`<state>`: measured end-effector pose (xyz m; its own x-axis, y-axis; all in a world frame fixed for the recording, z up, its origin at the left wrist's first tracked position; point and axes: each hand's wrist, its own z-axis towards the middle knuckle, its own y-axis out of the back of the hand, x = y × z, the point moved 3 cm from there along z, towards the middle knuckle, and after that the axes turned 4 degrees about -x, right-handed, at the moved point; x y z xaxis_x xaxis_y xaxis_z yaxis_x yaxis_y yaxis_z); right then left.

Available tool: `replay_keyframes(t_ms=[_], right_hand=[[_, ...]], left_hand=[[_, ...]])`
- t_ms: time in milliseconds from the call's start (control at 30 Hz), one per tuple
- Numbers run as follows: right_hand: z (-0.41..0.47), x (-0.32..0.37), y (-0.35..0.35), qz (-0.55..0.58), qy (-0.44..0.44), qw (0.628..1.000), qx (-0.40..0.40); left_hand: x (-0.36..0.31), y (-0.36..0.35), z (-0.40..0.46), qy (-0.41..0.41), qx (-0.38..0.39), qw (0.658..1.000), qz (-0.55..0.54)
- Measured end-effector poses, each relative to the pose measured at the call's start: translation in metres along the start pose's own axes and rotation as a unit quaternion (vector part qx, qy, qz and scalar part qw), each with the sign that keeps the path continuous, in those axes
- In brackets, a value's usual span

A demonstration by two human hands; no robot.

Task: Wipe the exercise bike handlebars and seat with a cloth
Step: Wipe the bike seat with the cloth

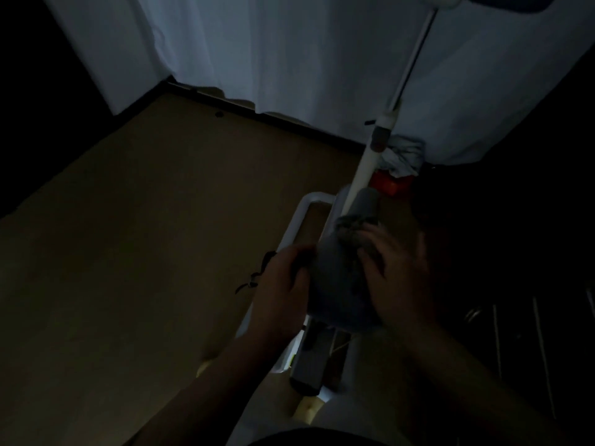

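The room is very dim. The grey bike seat (338, 278) sits in the lower middle of the head view, above the white bike frame (293, 226). My left hand (283, 284) grips the seat's left side, fingers curled round its edge. My right hand (399, 272) lies over the seat's right side and presses a crumpled dark cloth (354, 230) onto its front part, fingers spread. A white post (367, 162) rises from the frame toward the top right; the handlebars themselves are not visible.
Brown floor (145, 236) spreads to the left. A pale curtain (273, 49) hangs along the back. A red box (391, 183) with a bundled grey cloth (404, 154) lies behind the post. Dark furniture with rails (515, 333) fills the right side. A grey pedal (309, 362) sits below the seat.
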<state>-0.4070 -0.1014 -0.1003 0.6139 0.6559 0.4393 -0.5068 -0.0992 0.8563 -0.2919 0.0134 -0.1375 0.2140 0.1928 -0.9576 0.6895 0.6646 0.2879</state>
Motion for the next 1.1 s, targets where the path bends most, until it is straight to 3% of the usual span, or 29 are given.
replay_keyframes(t_ms=[67, 133, 167, 267, 367, 467, 567, 700, 867, 933, 1033, 1100], right_hand=[[-0.024, 0.013, -0.008, 0.011, 0.001, 0.999, -0.037], [-0.039, 0.017, -0.014, -0.031, 0.079, 0.996, -0.026], [-0.031, 0.010, -0.015, -0.048, 0.066, 0.996, -0.019], [-0.016, -0.010, -0.011, 0.019, -0.127, 0.991, -0.038], [-0.037, 0.010, -0.017, 0.044, -0.203, 0.977, -0.056], [-0.064, 0.035, -0.016, 0.052, -0.200, 0.972, -0.115], [-0.071, 0.044, -0.010, -0.030, -0.171, 0.967, -0.188], [-0.074, 0.063, -0.010, -0.100, -0.222, 0.944, -0.223], [-0.076, 0.065, -0.012, -0.161, -0.204, 0.945, -0.201], [-0.083, 0.052, -0.010, -0.146, -0.295, 0.906, -0.266], [-0.090, 0.071, -0.036, 0.018, -0.452, 0.801, -0.392], [-0.086, 0.094, -0.054, 0.042, -0.436, 0.804, -0.401]], left_hand=[[-0.001, 0.000, 0.002, -0.046, 0.021, 0.999, -0.003], [-0.002, -0.001, 0.001, -0.069, 0.053, 0.996, 0.002], [-0.001, 0.000, 0.003, -0.069, 0.081, 0.994, 0.002], [0.005, 0.007, 0.006, -0.089, 0.135, 0.986, 0.039], [0.004, 0.009, 0.016, -0.133, 0.191, 0.970, 0.071], [0.001, 0.008, 0.024, -0.167, 0.235, 0.956, 0.052], [0.003, 0.007, 0.033, -0.184, 0.255, 0.949, 0.038], [0.008, 0.008, 0.046, -0.238, 0.299, 0.923, 0.033], [0.010, 0.013, 0.052, -0.270, 0.327, 0.905, 0.015], [0.008, 0.014, 0.051, -0.284, 0.321, 0.903, 0.021], [0.007, 0.011, 0.047, -0.292, 0.315, 0.902, 0.045], [0.008, 0.010, 0.046, -0.305, 0.306, 0.900, 0.057]])
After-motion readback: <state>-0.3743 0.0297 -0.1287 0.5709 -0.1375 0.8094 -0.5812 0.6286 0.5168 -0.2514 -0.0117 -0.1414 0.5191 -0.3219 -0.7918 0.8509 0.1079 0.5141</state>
